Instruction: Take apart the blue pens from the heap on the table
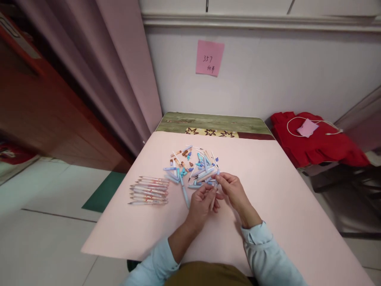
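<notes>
Both my hands meet over the pink table (268, 198), just below a loose pile of pen parts (195, 167): barrels, blue caps and brown tips. My left hand (201, 204) is closed around a pale pen barrel (213, 200) that slants down between the hands. My right hand (230, 186) pinches the upper end of the same pen with its fingertips. To the left lies a neat row of several assembled pens (149, 190), side by side.
A pink sticky note (209, 58) hangs on the white wall. A green patterned surface (212, 123) lies behind the table. Red cloth (315, 145) with a white cable lies at the right. A curtain (119, 71) hangs at the left.
</notes>
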`<action>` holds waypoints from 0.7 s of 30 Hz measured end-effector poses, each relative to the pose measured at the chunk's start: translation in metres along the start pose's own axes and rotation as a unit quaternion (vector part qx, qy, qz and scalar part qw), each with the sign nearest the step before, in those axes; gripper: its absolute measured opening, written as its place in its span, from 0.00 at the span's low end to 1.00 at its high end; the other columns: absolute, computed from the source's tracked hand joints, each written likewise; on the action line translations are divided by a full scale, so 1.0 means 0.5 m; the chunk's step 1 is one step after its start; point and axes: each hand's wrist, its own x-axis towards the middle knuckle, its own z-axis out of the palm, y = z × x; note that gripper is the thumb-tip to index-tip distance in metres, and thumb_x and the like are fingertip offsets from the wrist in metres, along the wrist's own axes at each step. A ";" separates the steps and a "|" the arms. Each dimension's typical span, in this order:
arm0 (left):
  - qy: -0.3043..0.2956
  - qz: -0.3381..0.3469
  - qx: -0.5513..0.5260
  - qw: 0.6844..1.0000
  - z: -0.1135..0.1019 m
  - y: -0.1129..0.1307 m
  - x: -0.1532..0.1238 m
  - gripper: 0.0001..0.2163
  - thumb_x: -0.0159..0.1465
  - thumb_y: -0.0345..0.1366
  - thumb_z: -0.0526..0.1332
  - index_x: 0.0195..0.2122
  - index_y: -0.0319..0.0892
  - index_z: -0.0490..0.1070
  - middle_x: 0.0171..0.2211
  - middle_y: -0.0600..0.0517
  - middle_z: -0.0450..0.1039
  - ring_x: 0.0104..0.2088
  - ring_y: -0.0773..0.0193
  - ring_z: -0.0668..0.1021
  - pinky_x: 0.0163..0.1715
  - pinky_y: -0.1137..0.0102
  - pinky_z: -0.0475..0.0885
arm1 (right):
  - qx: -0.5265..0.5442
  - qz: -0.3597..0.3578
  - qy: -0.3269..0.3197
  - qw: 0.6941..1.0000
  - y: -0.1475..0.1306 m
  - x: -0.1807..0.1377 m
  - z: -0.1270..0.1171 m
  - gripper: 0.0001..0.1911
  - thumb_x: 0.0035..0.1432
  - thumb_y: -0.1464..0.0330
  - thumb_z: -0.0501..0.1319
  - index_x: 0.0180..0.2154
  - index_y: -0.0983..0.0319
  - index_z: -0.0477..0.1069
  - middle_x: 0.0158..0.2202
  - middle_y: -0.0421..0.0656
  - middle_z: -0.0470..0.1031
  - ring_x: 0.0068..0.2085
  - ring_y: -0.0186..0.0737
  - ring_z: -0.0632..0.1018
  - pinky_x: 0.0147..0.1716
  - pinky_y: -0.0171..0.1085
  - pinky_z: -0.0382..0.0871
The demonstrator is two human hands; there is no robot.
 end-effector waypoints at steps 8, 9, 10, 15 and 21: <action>-0.019 -0.096 -0.095 0.991 -0.021 0.032 0.004 0.15 0.57 0.43 0.68 0.33 0.35 0.72 0.24 0.50 0.76 0.15 0.75 0.68 0.12 0.80 0.56 | 0.043 0.008 0.003 0.999 0.007 0.007 0.009 0.22 0.48 0.54 0.71 0.37 0.65 0.79 0.16 0.33 0.62 0.17 0.26 0.55 0.16 0.30 0.47; -0.028 -0.122 -0.117 0.985 -0.023 0.038 0.001 0.14 0.57 0.43 0.68 0.33 0.35 0.72 0.23 0.50 0.75 0.14 0.77 0.67 0.11 0.81 0.55 | 0.053 0.012 -0.002 0.999 0.005 0.007 0.009 0.23 0.48 0.54 0.70 0.39 0.65 0.79 0.16 0.32 0.60 0.17 0.25 0.52 0.15 0.30 0.43; -0.037 -0.148 -0.141 0.978 -0.026 0.043 -0.002 0.14 0.56 0.41 0.68 0.32 0.34 0.72 0.23 0.51 0.74 0.14 0.78 0.66 0.11 0.81 0.54 | 0.064 0.013 -0.006 0.998 0.003 0.008 0.008 0.24 0.49 0.53 0.69 0.41 0.65 0.78 0.16 0.32 0.59 0.17 0.25 0.50 0.15 0.30 0.40; -0.024 -0.115 -0.159 0.980 -0.044 0.046 -0.012 0.13 0.57 0.41 0.68 0.33 0.35 0.72 0.23 0.51 0.74 0.14 0.76 0.67 0.11 0.80 0.57 | -0.012 -0.034 0.042 0.998 -0.003 0.055 0.003 0.20 0.53 0.54 0.66 0.39 0.64 0.78 0.20 0.35 0.67 0.18 0.27 0.57 0.17 0.30 0.48; 0.019 -0.043 -0.133 0.990 -0.051 0.051 -0.013 0.15 0.57 0.43 0.69 0.35 0.39 0.68 0.25 0.52 0.76 0.17 0.72 0.70 0.12 0.79 0.62 | -0.407 -0.094 0.044 0.908 0.007 0.158 0.084 0.10 0.52 0.61 0.67 0.33 0.62 0.79 0.25 0.39 0.77 0.27 0.36 0.74 0.30 0.33 0.63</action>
